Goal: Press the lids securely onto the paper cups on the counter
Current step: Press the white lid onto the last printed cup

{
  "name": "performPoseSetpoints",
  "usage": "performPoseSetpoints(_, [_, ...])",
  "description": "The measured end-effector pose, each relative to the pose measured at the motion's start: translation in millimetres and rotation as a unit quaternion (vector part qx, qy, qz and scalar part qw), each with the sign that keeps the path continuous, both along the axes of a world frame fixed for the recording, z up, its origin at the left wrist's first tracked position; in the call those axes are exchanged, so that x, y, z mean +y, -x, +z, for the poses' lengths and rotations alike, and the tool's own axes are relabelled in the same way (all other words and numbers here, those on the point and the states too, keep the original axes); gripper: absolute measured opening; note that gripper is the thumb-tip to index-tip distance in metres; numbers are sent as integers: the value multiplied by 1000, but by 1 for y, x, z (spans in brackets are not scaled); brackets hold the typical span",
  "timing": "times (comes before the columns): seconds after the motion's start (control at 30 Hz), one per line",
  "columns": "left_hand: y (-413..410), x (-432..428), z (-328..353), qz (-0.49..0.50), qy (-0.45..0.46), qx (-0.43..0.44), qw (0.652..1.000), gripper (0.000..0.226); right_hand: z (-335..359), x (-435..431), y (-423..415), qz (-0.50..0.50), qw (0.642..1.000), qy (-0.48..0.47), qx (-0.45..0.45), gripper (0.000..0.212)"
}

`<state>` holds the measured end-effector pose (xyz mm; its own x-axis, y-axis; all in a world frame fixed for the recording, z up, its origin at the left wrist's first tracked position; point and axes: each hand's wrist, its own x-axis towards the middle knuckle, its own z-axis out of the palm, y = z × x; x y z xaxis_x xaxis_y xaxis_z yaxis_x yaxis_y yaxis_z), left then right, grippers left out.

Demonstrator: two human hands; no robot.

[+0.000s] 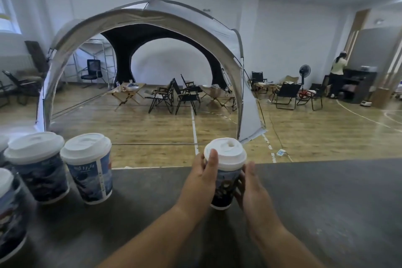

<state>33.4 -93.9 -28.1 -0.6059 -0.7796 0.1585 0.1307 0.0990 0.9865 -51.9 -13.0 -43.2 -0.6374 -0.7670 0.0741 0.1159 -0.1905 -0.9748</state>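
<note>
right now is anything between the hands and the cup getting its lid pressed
Nothing visible does. The left hand grips the paper cup with its thumb on the rim of the lid; the right hand holds its other side. The other lidded cups stand apart at the counter's left.

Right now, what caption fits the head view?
Left hand and right hand grip a lidded paper cup on the counter.

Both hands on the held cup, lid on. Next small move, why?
Probably press down on the lid rim with the thumb of the left hand while the right hand braces the paper cup: that thumb lies on the rim, and I cannot tell whether the lid is fully seated.
</note>
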Motion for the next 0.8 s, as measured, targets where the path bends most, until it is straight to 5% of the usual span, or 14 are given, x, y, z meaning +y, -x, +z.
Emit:
performPoseSetpoints(0.17, [-43, -9, -3, 33, -21, 49, 998, 48, -9, -7, -40, 66, 997, 3, 26, 58])
performPoseSetpoints(0.4, [-38, -14, -13, 25, -13, 119, 992, 42, 26, -34, 0, 2, 998, -64, -10, 45])
performPoseSetpoints(0.57, [-34, -21, -16, 8, 19, 137, 990, 39, 57, -64, 22, 138, 977, -121, -104, 44])
performPoseSetpoints(0.8, [-34, -27, -17, -7, 34, 146, 989, 35, 63, -73, 20, 187, 967, -159, -68, 29])
